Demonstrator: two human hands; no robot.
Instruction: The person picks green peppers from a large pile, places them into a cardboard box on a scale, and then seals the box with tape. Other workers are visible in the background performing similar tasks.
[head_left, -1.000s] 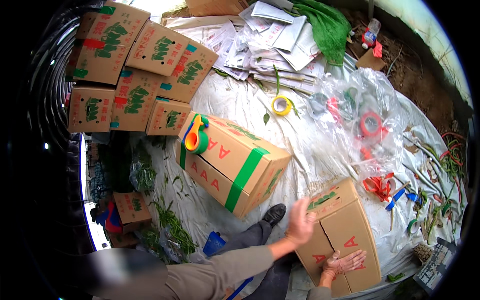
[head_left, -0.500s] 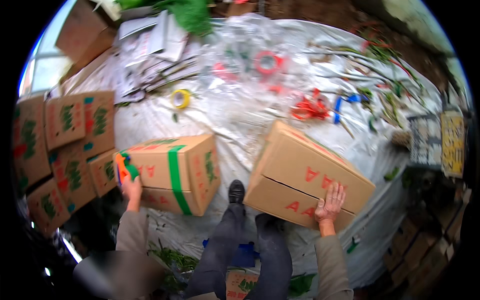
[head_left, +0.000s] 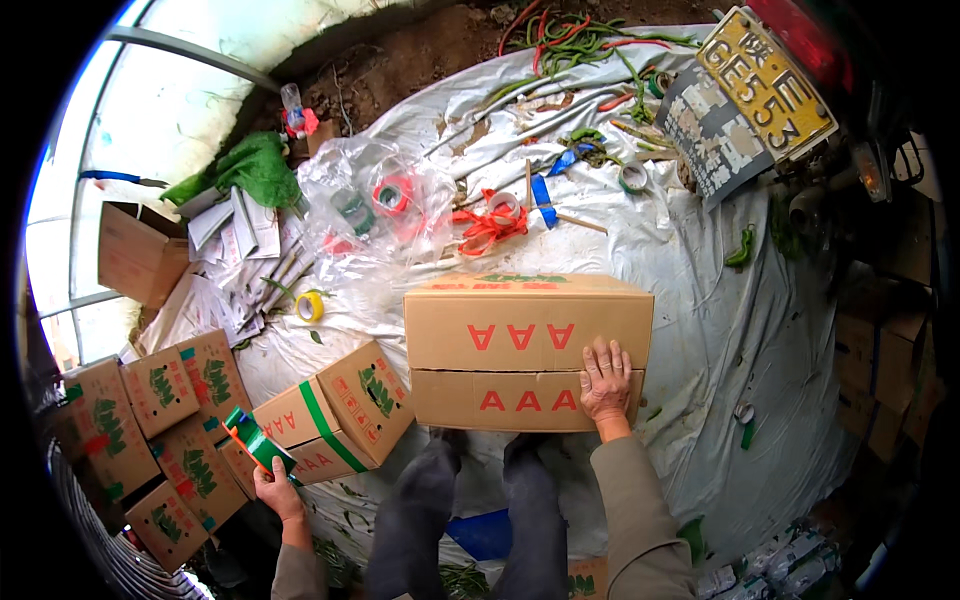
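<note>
Straight in front of my legs sits a closed cardboard box with red letters, its long side facing me and a seam across that side. My right hand lies flat on the right end of this side, fingers stretched out. Lower left, my left hand grips a tape dispenser with orange parts and a green roll. The dispenser is in front of the left end of a second box, which stands at an angle with a green tape band around it. Whether dispenser and box touch, I cannot tell.
Printed boxes are stacked at the left. Beyond lie clear plastic bags, red ribbon, a yellow tape roll and flattened paper on white sheeting. A vehicle's yellow plate stands far right; more boxes are below.
The large box has turned from slanted to square in front of me, with my right hand still on it. My view has shifted right. The left hand keeps the dispenser, now turned more sideways.
</note>
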